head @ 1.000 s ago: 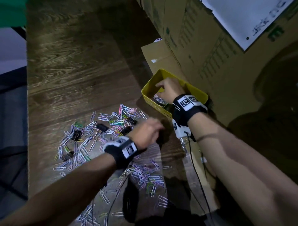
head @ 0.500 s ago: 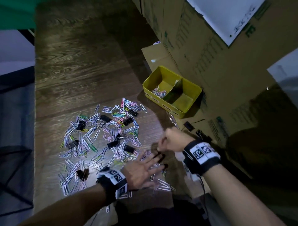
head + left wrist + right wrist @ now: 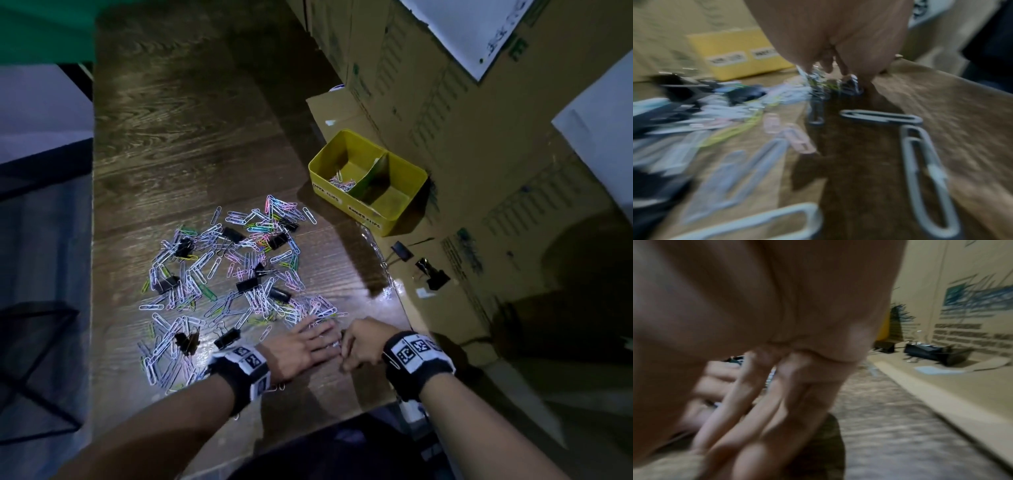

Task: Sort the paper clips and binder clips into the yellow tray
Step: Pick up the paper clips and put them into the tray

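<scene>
Both my hands have closed in together since half a second ago. My left hand (image 3: 301,346) lies flat, fingers straight, pressing paper clips (image 3: 239,274) at the pile's near edge on the tabletop (image 3: 191,144). My right hand (image 3: 363,344) is curled up right against it; can't tell if it's pinching a clip, since both wrist views are blurry. Farther back, the yellow tray (image 3: 404,219) has a few clips in its left compartment, and two binder clips (image 3: 431,274) sit outside on cardboard.

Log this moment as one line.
left hand flat on coloured wire paper clips | right hand curled beside | yellow plastic tray: few clips
</scene>
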Demonstrator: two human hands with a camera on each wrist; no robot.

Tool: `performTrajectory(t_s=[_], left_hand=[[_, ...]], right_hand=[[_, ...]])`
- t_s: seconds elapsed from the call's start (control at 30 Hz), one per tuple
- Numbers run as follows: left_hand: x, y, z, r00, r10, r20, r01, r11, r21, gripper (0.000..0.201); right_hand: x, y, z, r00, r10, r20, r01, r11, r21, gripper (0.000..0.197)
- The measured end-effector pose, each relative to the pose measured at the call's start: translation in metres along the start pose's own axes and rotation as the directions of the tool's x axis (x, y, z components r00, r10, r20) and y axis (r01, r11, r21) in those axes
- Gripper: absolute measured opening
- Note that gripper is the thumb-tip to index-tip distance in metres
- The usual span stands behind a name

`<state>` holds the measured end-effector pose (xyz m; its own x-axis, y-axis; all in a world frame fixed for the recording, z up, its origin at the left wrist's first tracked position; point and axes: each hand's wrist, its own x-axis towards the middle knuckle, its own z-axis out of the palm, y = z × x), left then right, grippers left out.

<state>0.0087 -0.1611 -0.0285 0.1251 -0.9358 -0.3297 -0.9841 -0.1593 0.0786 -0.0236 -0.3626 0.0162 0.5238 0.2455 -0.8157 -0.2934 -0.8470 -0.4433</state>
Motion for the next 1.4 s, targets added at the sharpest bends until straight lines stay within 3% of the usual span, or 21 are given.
performTrajectory(t_s=[0.1,0.17,0.23,0.3,0.37,0.53,0.67,0.8,0.97,1.1,1.2,1.4], left_hand=[[-0.014,-0.019,-0.005,0.994,-0.038,-0.105,0.024,0.991,-0.132,0.047],[-0.016,-0.027,-0.017,0.976,-0.159,-0.147,0.13,0.973,-0.189,0.051],[-0.013,-0.03,-0.026,0.953,-0.3,-0.037,0.281,0.925,-0.256,0.067],[-0.005,-0.028,-0.029,0.917,-0.377,0.128,0.398,0.877,-0.27,0.078],[0.003,-0.024,-0.03,0.904,-0.408,0.128,0.428,0.872,-0.238,0.072],[0.008,-0.025,-0.026,0.906,-0.421,0.044,0.415,0.863,-0.289,0.033],[0.003,-0.03,-0.027,0.91,-0.405,-0.089,0.335,0.844,-0.418,0.021],[-0.006,-0.04,-0.027,0.855,-0.497,-0.149,0.337,0.749,-0.571,0.022],[-0.014,-0.05,-0.037,0.764,-0.637,-0.103,0.361,0.554,-0.75,0.023],[-0.02,-0.062,-0.038,0.638,-0.76,0.126,0.357,0.147,-0.922,0.035],[-0.024,-0.067,-0.048,0.649,-0.729,0.218,0.22,-0.094,-0.971,0.051],[-0.032,-0.078,-0.081,0.621,-0.735,0.272,0.051,-0.309,-0.95,0.034]], right_hand=[[0.01,-0.007,0.004,0.947,-0.072,-0.313,0.054,0.996,-0.065,0.027],[0.014,-0.011,0.008,0.882,-0.07,-0.466,0.049,0.997,-0.058,0.053],[0.017,-0.015,0.012,0.86,-0.06,-0.507,0.005,0.994,-0.109,0.086],[0.022,-0.018,0.018,0.864,-0.066,-0.499,-0.023,0.985,-0.17,0.102],[0.027,-0.02,0.021,0.864,-0.086,-0.496,-0.015,0.981,-0.195,0.097],[0.033,-0.022,0.021,0.861,-0.118,-0.495,0.046,0.987,-0.155,0.065],[0.03,-0.025,0.017,0.847,-0.176,-0.502,0.114,0.982,-0.152,0.032],[0.034,-0.025,0.01,0.861,-0.165,-0.481,0.075,0.977,-0.202,0.025],[0.033,-0.019,-0.004,0.881,-0.123,-0.456,0.072,0.989,-0.129,0.017],[0.025,-0.01,-0.014,0.84,-0.15,-0.522,0.156,0.987,-0.032,0.013],[0.018,-0.005,-0.023,0.809,-0.169,-0.563,0.239,0.97,0.053,0.017],[0.003,-0.006,-0.041,0.695,-0.158,-0.701,0.373,0.913,0.164,0.029]])
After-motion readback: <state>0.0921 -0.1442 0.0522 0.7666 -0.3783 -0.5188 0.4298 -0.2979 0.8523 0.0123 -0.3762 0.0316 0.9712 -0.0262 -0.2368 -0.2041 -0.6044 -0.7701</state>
